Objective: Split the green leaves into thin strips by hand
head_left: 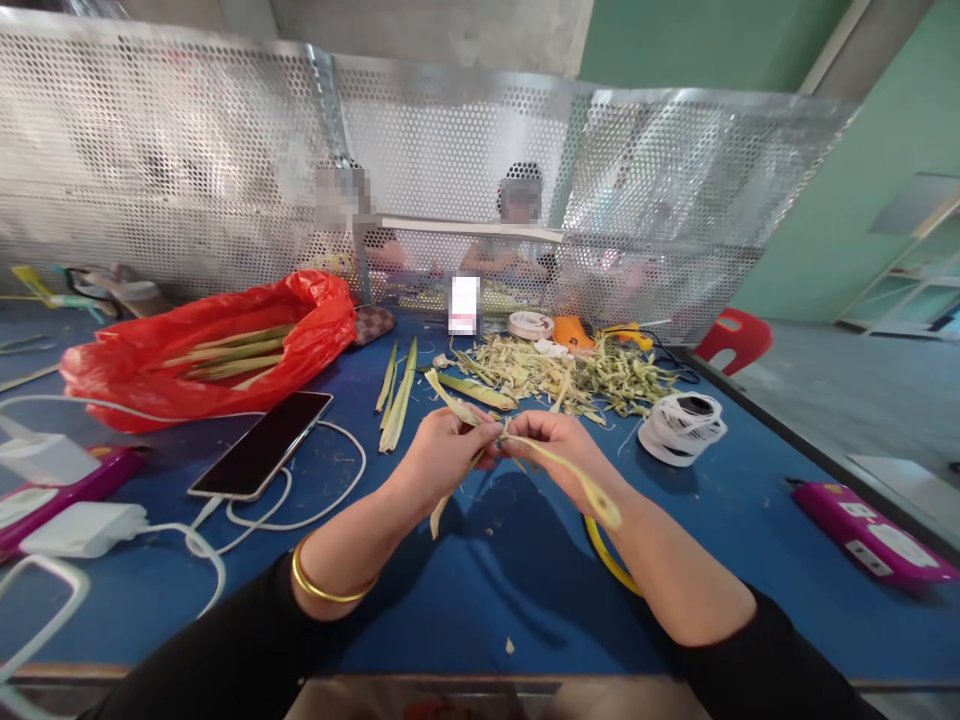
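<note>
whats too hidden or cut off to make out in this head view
All in the head view:
Where the strips cross: covered by the left hand and right hand.
Rest of the yellow band: behind the right forearm.
Lowest leaves: behind the red bag's wall.
Left purple bar's end: cut off by the left edge.

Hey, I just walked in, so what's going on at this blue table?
A person's left hand and right hand are close together, pinching pale plant strips whose loose ends stick out on both sides. Beyond the hands lies a heap of small plant pieces. A red bag holding long leaves sits to the left, and a white roll stands to the right.
</note>
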{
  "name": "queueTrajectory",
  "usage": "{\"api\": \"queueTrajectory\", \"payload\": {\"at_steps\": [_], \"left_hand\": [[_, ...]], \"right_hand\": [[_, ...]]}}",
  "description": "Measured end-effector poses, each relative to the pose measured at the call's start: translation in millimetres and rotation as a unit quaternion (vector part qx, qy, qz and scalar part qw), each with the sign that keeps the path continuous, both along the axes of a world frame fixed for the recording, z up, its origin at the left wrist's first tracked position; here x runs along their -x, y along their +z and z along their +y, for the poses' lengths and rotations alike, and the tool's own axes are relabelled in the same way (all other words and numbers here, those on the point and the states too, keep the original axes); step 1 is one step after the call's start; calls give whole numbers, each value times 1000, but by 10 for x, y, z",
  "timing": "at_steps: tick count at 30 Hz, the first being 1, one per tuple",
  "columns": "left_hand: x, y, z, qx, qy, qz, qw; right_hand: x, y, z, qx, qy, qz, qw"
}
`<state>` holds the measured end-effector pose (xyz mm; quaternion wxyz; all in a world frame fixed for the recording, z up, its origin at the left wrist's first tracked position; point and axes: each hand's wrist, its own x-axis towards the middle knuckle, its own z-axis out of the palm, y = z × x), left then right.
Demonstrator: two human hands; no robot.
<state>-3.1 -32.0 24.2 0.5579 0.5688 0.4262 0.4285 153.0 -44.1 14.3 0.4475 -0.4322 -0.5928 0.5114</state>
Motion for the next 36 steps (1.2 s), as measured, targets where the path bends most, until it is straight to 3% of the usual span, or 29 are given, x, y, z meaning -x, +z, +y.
{"api": "queueTrajectory", "payload": {"at_steps": [6, 13, 20, 25, 31, 36], "left_hand": [[-24, -45, 7, -17, 32, 38, 999], [31, -8, 27, 94, -25, 32, 995], [95, 13, 71, 93, -27, -4, 995], [116, 70, 62, 109, -51, -40, 992], [89, 67, 48, 86, 3, 11, 996], [58, 39, 49, 42, 1, 23, 999]], "right_hand": [[-26, -32, 19, -27, -16, -85, 996], [-27, -44, 36, -126, -88, -179, 972], [-56, 94, -7, -88, -35, -178, 979], [-76, 108, -30, -112, -54, -207, 970], [-62, 79, -20, -135, -52, -215, 966], [-57, 85, -22, -104, -54, -180, 977]]}}
